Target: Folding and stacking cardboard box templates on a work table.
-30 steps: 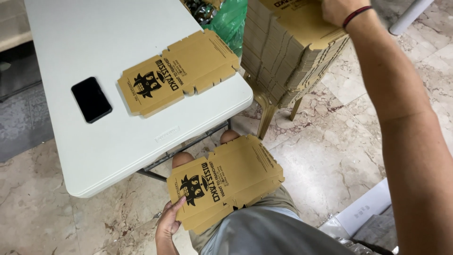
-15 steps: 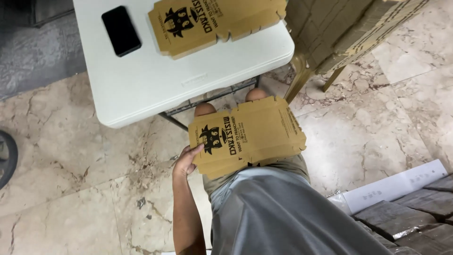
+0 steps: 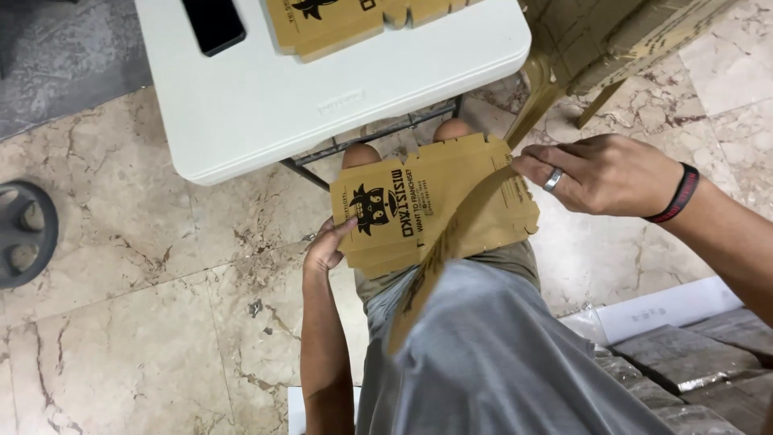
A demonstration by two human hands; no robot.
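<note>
since the earlier frame the right hand (image 3: 600,173) has come down from the stack of boxes into view and now meets the far edge of the flat carton blank (image 3: 435,205) on the lap, while the view has tipped further down, so the white bench (image 3: 338,89) has slid toward the top of the picture.

the carton blank lies across the person's knees, just below the bench's near edge. the left hand (image 3: 326,250) props its left edge, fingers (image 3: 342,229) curled up against the printed face and the thumb hidden behind, so it looks like a light pinch that keeps the sheet from sliding off. the right hand's fingers (image 3: 535,165) are pressed together and nip the notched right edge, a ring on one finger and a dark band at the wrist. a second kraft sheet (image 3: 439,258) hangs slanted below the blank toward the grey shirt; whether the right hand holds that one too i cannot tell.

the blank is brown kraft card with tabbed, scalloped edges and a black cartoon mark with black lettering beside it. a matching blank (image 3: 354,24) lies on the bench, cut off by the frame, with a black phone (image 3: 213,24) to its left. right of the bench stands a stack of the same brown cartons (image 3: 612,32) on a chair. wrapped grey bundles (image 3: 684,362) sit on the marble floor (image 3: 145,322), well below the bench to the right.
</note>
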